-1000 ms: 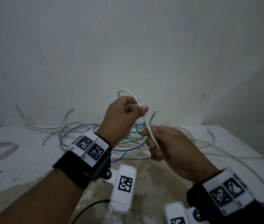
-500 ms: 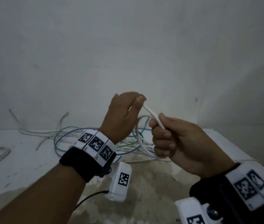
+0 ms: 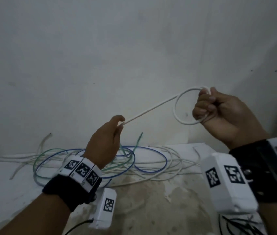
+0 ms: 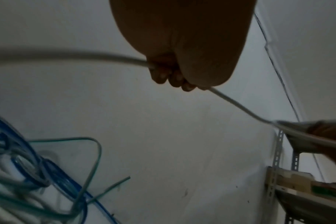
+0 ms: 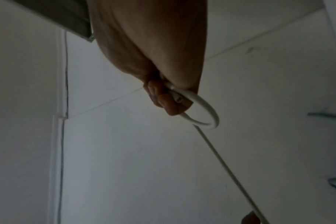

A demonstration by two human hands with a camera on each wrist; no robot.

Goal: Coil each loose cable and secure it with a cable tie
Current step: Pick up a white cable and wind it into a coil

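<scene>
White cable (image 3: 151, 109) runs taut in the air between both hands: the right hand (image 3: 222, 114) grips one small loop of it, the left hand (image 3: 107, 141) pinches the straight run lower down. Below, blue, green and white loose cables (image 3: 87, 160) sprawl on the stained, pale counter (image 3: 151, 200), against a plain white wall (image 3: 100, 56). Metal shelving (image 4: 290, 186) stands at right.

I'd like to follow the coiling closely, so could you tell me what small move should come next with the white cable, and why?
Probably bring the left hand up toward the right hand to lay a second loop beside the first. The right hand grips one small loop of the white cable, and a straight run stretches from it to the left hand's pinch, so that slack looks ready to fold in.
</scene>
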